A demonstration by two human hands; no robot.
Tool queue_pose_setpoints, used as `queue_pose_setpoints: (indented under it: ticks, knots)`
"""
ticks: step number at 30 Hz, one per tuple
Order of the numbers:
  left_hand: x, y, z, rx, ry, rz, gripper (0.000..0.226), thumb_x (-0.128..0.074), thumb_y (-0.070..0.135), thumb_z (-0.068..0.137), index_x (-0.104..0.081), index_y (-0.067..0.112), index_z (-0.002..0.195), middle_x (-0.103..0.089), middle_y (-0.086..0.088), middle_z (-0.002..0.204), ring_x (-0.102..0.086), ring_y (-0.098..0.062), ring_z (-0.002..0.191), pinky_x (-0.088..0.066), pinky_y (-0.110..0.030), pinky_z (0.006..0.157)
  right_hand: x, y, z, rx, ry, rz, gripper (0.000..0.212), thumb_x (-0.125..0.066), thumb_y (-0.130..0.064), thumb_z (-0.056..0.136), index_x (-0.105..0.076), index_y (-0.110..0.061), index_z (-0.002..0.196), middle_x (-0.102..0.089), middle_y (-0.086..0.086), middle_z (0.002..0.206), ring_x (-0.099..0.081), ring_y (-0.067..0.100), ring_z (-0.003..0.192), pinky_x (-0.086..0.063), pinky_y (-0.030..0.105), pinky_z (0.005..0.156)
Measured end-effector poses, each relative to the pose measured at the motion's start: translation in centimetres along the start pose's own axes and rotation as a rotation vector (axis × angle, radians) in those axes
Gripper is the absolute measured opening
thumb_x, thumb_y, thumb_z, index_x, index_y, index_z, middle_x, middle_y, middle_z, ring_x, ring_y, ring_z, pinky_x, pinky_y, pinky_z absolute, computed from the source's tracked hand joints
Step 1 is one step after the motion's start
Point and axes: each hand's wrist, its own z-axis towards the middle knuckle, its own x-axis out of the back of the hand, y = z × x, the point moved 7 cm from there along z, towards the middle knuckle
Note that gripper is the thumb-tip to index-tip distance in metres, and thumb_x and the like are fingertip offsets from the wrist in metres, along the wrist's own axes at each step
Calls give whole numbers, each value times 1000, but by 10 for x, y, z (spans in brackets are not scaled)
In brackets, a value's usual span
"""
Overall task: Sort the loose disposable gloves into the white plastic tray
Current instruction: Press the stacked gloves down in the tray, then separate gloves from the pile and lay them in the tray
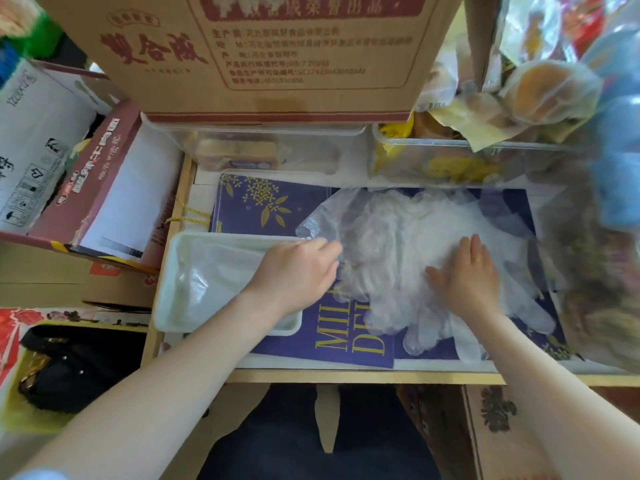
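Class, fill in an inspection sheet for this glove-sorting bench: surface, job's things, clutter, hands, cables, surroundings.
Surface: purple printed sheet covers the bench.
Job's things: glove pile lies loose on the sheet; white plastic tray at its left holds some clear plastic.
Clutter: clear bins of packaged food behind.
Hands: left hand pinches the pile's edge over the tray; right hand presses flat on the pile.
Cables: nothing seen.
Surroundings: cardboard box above; black bag lower left.
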Motion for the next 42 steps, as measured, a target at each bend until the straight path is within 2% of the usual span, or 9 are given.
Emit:
queue_pose_setpoints:
  ticks: [4, 8, 16, 18, 22, 28, 31, 38, 42]
  knots:
    - [-20, 37, 24, 39, -85, -182, 25, -43, 24, 89, -65, 13, 92, -64, -2, 80, -62, -28, 67, -36, -26, 51, -1, 25, 1, 64, 66, -93, 55, -49, -39, 93, -38, -8, 138, -34, 14, 147, -26, 35, 136, -27, 45, 105]
    - [-51, 56, 45, 176, -158, -418, 19, -49, 20, 93, -63, 12, 104, -61, -1, 95, -58, -23, 89, -46, -33, 74, 8, 29, 3, 189, 250, 17, 12, -60, -14, 86, -62, -3, 88, -59, 19, 93, -53, 39, 88, -37, 41, 69]
    - [-95, 89, 76, 674, -181, -1104, 75, -71, 50, 72, -44, 14, 133, -53, 6, 116, -54, -9, 106, -41, -23, 92, 55, 27, -34, 473, 404, 470, 11, -58, -12, 88, -56, -6, 80, -55, 7, 84, -52, 22, 67, -42, 34, 50]
    - [-92, 97, 81, 681, -100, -1238, 49, -71, 38, 79, -54, 13, 118, -59, 6, 102, -59, -5, 92, -44, -21, 85, 58, 23, -44, 549, 434, 455, 18, -53, -23, 89, -55, -8, 80, -57, 5, 83, -52, 20, 61, -41, 31, 43]
    - [-78, 104, 83, 627, 47, -1327, 9, -58, 6, 89, -61, 13, 85, -64, 11, 66, -55, 8, 54, -38, -7, 51, 48, 24, -41, 552, 361, 521, 25, -49, -31, 88, -56, -8, 79, -56, 2, 80, -50, 18, 57, -44, 35, 46]
    - [-66, 81, 71, 634, 97, -1244, 14, -63, 3, 86, -64, 12, 75, -69, 6, 62, -59, -7, 63, -44, -17, 64, 59, 30, -24, 415, 393, 718, 49, -71, -21, 79, -45, -7, 118, -44, 10, 121, -38, 13, 110, -31, 18, 91]
    - [-56, 69, 64, 616, 124, -1162, 11, -67, 7, 83, -66, 14, 74, -69, 5, 64, -58, -9, 65, -44, -24, 66, 81, 5, -24, 558, 437, 589, 63, -71, -25, 80, -35, -23, 132, -31, 17, 143, -25, 24, 131, -19, 29, 106]
    - [-47, 54, 56, 602, 142, -1150, 10, -73, 14, 78, -66, 12, 71, -69, 0, 67, -57, -4, 63, -44, -14, 63, 89, -60, -18, 896, 425, 458, 25, -58, -34, 86, -63, -11, 80, -64, -1, 74, -57, 25, 69, -35, 28, 82]
    - [-49, 38, 48, 674, 152, -1202, 14, -65, 7, 84, -64, 13, 72, -66, 11, 56, -57, 4, 54, -42, -8, 59, 96, -56, -9, 915, 430, 507, 20, -59, -21, 88, -69, -6, 79, -65, 7, 83, -57, 28, 73, -41, 28, 68]
